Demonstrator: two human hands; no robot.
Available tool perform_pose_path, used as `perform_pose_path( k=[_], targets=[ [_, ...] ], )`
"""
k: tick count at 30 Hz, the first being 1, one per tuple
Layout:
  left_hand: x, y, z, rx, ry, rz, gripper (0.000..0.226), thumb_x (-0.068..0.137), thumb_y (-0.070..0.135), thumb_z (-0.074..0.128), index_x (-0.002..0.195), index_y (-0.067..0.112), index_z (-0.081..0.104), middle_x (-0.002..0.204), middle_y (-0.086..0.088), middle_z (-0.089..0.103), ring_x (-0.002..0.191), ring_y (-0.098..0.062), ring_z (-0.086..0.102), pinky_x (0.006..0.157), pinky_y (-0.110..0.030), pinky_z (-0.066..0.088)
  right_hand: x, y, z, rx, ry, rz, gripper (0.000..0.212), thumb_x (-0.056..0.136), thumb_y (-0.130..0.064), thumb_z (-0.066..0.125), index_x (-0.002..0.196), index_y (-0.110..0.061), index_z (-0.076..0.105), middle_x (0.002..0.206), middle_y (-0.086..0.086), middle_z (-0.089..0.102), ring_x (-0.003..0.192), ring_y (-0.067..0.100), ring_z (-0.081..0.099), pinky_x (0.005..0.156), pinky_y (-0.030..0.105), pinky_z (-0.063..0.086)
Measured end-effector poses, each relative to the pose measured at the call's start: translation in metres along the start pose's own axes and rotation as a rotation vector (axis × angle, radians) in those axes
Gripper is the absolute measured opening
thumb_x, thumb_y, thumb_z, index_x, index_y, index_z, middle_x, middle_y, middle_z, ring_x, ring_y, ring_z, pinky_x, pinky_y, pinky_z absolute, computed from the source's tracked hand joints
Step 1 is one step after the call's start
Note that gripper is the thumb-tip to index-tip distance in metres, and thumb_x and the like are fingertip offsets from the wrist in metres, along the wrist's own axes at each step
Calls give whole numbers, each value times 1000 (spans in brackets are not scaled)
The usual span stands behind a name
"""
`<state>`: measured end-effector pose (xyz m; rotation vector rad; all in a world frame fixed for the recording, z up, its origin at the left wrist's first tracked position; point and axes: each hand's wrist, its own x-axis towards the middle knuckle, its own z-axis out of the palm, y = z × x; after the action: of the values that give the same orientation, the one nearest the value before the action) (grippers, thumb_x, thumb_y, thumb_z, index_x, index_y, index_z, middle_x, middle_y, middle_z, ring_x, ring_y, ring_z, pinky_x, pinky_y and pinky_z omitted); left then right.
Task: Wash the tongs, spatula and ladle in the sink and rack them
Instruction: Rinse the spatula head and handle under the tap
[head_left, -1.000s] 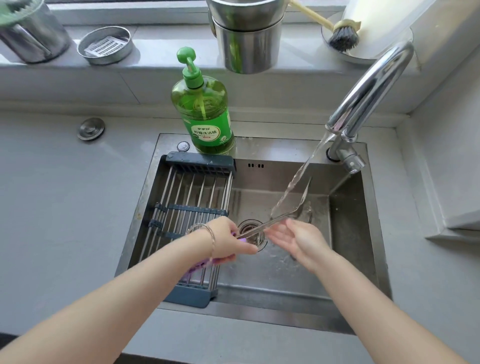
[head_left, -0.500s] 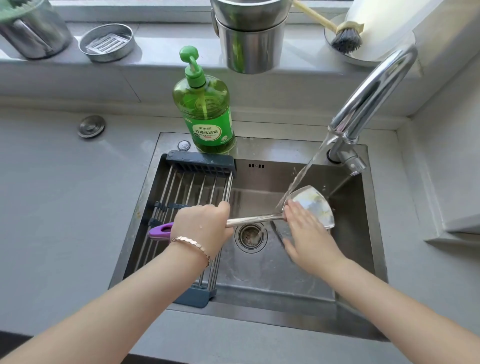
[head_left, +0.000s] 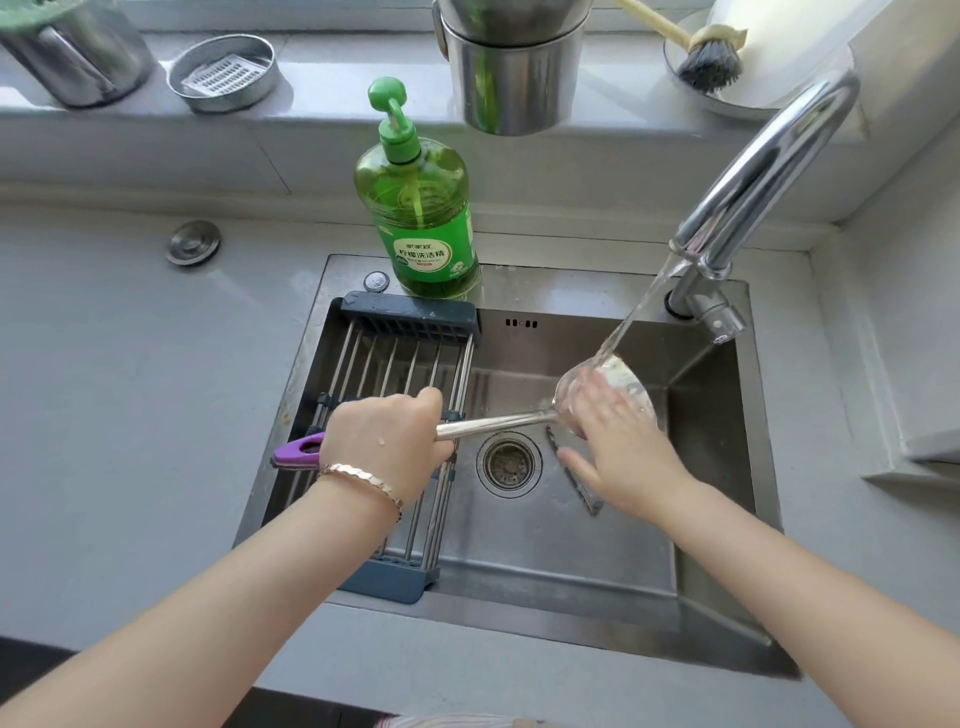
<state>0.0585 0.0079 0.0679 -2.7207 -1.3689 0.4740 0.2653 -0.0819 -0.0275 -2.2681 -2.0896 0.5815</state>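
Observation:
A steel spatula (head_left: 498, 423) with a purple handle end is held level over the sink (head_left: 550, 566), its blade under the running water. My left hand (head_left: 387, 449) grips its handle above the drying rack (head_left: 410, 325). My right hand (head_left: 615, 447) lies flat on the wet blade with straight fingers. On the sink floor, partly hidden under my right hand, lie dark metal tongs (head_left: 582, 488). No ladle is in sight.
The faucet (head_left: 769, 166) arches in from the right and pours water into the sink. A green soap bottle (head_left: 418, 208) stands on the sink's back rim. Steel pots (head_left: 514, 67), a small dish (head_left: 223, 73) and a brush (head_left: 706, 57) sit on the sill.
The spatula has turned from edge-on to flat under the stream. My left hand has shifted left along the handle. My right hand has slid up onto the blade.

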Motion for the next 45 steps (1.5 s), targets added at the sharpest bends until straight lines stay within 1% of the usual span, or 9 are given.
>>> perform_pose_path(
  k=[5,12,17,21,24,27,31,41,45],
  targets=[
    [-4,-10,-5,13,18,-5,30,90,47,44,81,21,33,57,7,36,61,-16,45,48,-23,27,5,5,-8,-69,-5,45,82,92,-52,34,148,-6,-4,157,10,-8,145,20,-8,115,30,-8],
    [-9,-20,-5,10,39,-31,29,90,46,46,81,22,35,66,6,44,62,-18,46,50,-24,28,4,-2,-7,-118,-16,-37,97,70,-64,-3,147,-5,-3,153,7,-14,138,16,-19,112,28,-18],
    [-10,-19,-6,8,34,-18,30,90,48,45,80,21,34,56,7,34,60,-15,46,54,-24,32,5,-15,-7,-70,-37,-122,85,92,-54,36,147,-7,-9,149,4,-22,142,19,-17,110,27,-16],
    [-8,-18,-3,-41,30,-51,30,89,47,47,79,21,36,55,7,34,60,-16,47,56,-25,35,14,6,-12,-132,15,83,87,89,-36,46,147,-3,-10,156,13,-14,144,22,-12,116,30,-7],
    [-4,-10,4,-118,18,-77,31,88,47,49,79,20,37,57,7,35,61,-18,47,57,-25,35,10,10,-5,374,181,368,87,81,-21,62,147,-3,8,155,16,12,143,25,13,117,31,16],
    [0,2,14,-204,30,-104,31,88,47,50,81,20,37,60,8,40,61,-18,48,58,-25,37,3,5,-8,1223,402,678,49,78,5,61,123,-2,44,116,11,56,106,22,55,79,15,49],
    [10,29,24,-385,19,-144,35,85,52,52,79,20,39,62,8,45,61,-18,49,59,-25,37,-3,-15,-24,2224,302,628,16,93,0,40,98,0,55,97,15,65,92,24,64,83,30,54],
    [44,82,30,-565,108,45,25,89,29,54,106,12,48,99,-3,65,91,-26,62,65,-29,35,13,-49,-41,2175,452,579,18,97,-14,46,87,-4,57,75,7,69,71,18,69,63,25,59],
    [47,73,32,-557,27,118,24,89,39,54,89,15,49,91,-2,64,86,-24,60,65,-28,38,19,-20,-51,2505,644,709,39,100,-35,33,79,-8,53,55,3,61,48,13,62,61,29,56]
  ],
)
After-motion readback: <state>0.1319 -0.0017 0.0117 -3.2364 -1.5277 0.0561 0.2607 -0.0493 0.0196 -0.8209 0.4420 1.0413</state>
